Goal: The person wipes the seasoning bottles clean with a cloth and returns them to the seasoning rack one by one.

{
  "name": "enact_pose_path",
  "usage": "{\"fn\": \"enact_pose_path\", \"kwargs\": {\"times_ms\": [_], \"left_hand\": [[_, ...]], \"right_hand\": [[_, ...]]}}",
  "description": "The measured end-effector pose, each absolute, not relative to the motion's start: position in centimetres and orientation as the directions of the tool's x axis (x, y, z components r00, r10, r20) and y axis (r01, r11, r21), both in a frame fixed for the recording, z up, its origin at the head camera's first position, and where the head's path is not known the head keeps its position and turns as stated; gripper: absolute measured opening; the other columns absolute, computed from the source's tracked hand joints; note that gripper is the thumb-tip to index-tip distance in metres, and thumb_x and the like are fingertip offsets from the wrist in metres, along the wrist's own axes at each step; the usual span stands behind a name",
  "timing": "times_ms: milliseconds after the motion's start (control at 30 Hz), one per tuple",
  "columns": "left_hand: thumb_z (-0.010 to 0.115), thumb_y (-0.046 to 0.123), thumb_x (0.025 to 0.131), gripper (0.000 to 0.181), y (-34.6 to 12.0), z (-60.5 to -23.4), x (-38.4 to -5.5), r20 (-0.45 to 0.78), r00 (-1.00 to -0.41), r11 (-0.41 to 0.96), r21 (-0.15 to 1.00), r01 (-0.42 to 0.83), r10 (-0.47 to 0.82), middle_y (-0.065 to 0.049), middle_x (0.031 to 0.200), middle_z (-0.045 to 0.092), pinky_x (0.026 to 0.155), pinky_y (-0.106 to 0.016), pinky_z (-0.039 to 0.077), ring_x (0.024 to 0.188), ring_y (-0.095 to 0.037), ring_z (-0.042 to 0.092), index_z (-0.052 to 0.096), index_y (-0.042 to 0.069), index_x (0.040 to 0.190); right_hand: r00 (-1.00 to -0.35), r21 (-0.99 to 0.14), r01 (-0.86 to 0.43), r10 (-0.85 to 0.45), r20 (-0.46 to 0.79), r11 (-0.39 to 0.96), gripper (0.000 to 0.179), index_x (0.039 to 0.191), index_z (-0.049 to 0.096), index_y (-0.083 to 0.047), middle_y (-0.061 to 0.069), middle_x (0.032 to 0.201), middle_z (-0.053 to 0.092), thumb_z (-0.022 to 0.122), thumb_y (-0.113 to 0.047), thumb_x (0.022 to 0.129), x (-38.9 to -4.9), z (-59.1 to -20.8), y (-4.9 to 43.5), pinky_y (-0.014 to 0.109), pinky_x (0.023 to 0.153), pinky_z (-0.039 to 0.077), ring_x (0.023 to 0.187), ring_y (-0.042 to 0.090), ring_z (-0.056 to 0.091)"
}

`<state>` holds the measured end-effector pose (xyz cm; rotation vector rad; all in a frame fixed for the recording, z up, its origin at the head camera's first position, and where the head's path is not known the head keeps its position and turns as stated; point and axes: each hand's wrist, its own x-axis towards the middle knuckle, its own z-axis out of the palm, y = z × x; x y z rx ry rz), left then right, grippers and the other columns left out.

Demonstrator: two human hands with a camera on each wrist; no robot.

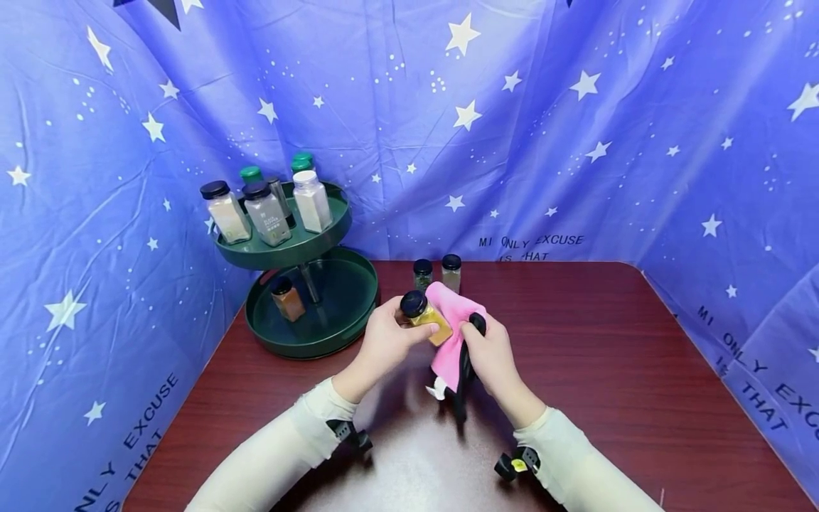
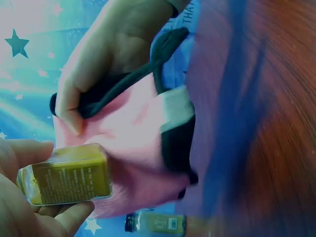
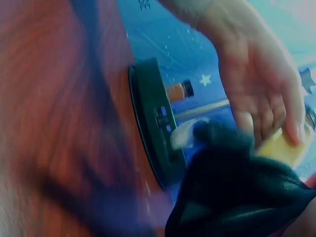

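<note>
My left hand (image 1: 386,340) grips a small square spice jar (image 1: 440,335) with yellow contents and a black lid, tilted above the table. In the left wrist view, the printed back of the jar (image 2: 71,175) lies between thumb and fingers. My right hand (image 1: 494,353) pinches a pink cloth (image 1: 453,302) with black edging and a white tag, just right of the jar. The cloth hangs close against the jar; whether they touch I cannot tell. In the right wrist view, the dark side of the cloth (image 3: 232,192) covers part of the scene.
Two black-lidded jars (image 1: 451,274) stand behind the cloth. At left is a dark green two-tier stand (image 1: 288,250), with several jars above and an orange-brown jar (image 1: 289,304) on the lower tier. A starry blue curtain (image 1: 409,142) borders the brown table (image 1: 576,341).
</note>
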<state>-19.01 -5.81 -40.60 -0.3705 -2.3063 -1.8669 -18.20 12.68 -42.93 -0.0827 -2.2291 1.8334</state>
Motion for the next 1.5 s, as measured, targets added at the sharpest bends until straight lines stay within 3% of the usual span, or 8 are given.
{"fn": "enact_pose_path", "kwargs": {"times_ms": [267,433,633,867,1033,1133,1267,1500], "left_hand": [[0.089,0.011,0.078,0.040,-4.4,-41.0,-18.6,0.348,-0.935,0.116,0.928,0.353,0.065,-0.015,0.102,0.076,0.083,-0.032,0.060,0.092,-0.022,0.075,0.067,0.001,0.110],[0.089,0.007,0.078,0.042,-4.2,-40.8,-18.7,0.413,-0.902,0.086,0.901,0.425,0.123,-0.013,0.104,0.077,0.082,-0.029,0.060,0.091,-0.018,0.074,0.067,0.004,0.114],[0.092,0.015,0.076,0.047,-4.6,-40.0,-19.3,0.542,-0.813,0.244,0.776,0.582,0.215,-0.002,0.107,0.075,0.080,-0.025,0.059,0.092,-0.012,0.071,0.070,0.012,0.118],[0.092,0.017,0.076,0.043,-5.4,-39.4,-19.8,0.529,-0.836,0.276,0.789,0.548,0.148,-0.001,0.103,0.076,0.078,-0.026,0.060,0.090,-0.012,0.072,0.071,0.012,0.112],[0.091,0.014,0.076,0.040,-5.5,-39.4,-19.5,0.480,-0.875,0.291,0.829,0.478,0.069,-0.006,0.101,0.077,0.075,-0.028,0.060,0.086,-0.015,0.073,0.071,0.009,0.110],[0.091,0.014,0.076,0.040,-5.3,-39.8,-19.2,0.400,-0.913,0.246,0.880,0.406,0.076,-0.008,0.099,0.077,0.076,-0.029,0.061,0.087,-0.017,0.074,0.070,0.007,0.109],[0.090,0.010,0.076,0.039,-4.7,-40.6,-18.9,0.327,-0.941,0.148,0.930,0.336,0.085,-0.012,0.100,0.077,0.081,-0.031,0.061,0.090,-0.019,0.075,0.068,0.004,0.108],[0.089,0.005,0.077,0.043,-4.4,-41.4,-18.7,0.387,-0.920,0.053,0.919,0.390,0.057,-0.015,0.104,0.075,0.083,-0.028,0.059,0.091,-0.018,0.070,0.066,0.001,0.112]], "right_hand": [[-0.975,-0.951,-0.082,0.222,0.014,-0.299,0.014,0.095,0.057,0.000,0.001,0.075,0.062,0.055,-0.014,0.099,-17.8,-42.6,12.3,0.028,0.062,0.057,0.067,0.012,0.063],[-0.992,-0.793,0.124,-0.063,-0.108,-0.597,0.019,0.111,0.053,-0.005,0.004,0.094,0.071,0.043,-0.022,0.107,-18.5,-42.7,13.1,0.034,0.081,0.060,0.087,0.016,0.072],[-0.921,-0.774,0.351,-0.346,-0.181,-0.527,0.033,0.121,0.051,-0.010,-0.001,0.102,0.071,0.029,-0.031,0.109,-18.5,-43.0,13.1,0.029,0.087,0.057,0.094,0.012,0.069],[-0.971,-0.836,0.240,-0.108,-0.215,-0.494,0.022,0.103,0.060,-0.006,0.001,0.086,0.075,0.043,-0.021,0.105,-18.1,-41.9,13.6,0.031,0.073,0.060,0.079,0.014,0.073],[-0.994,-0.846,0.062,0.043,-0.099,-0.529,0.021,0.086,0.060,-0.009,0.000,0.073,0.069,0.048,-0.014,0.104,-18.0,-41.1,13.6,0.028,0.062,0.058,0.066,0.010,0.068],[-0.994,-0.829,-0.036,0.107,-0.029,-0.558,0.016,0.091,0.059,-0.010,-0.002,0.076,0.067,0.049,-0.012,0.104,-18.1,-41.3,13.3,0.025,0.064,0.057,0.069,0.009,0.066],[-0.996,-0.806,-0.017,0.079,-0.038,-0.592,0.016,0.094,0.057,-0.011,-0.004,0.078,0.066,0.047,-0.014,0.106,-18.3,-41.9,13.1,0.023,0.067,0.056,0.071,0.008,0.064],[-0.984,-0.797,0.174,-0.118,-0.130,-0.579,0.023,0.093,0.055,-0.013,-0.009,0.071,0.064,0.037,-0.017,0.108,-19.2,-42.5,13.5,0.017,0.060,0.050,0.064,0.002,0.061]]}}
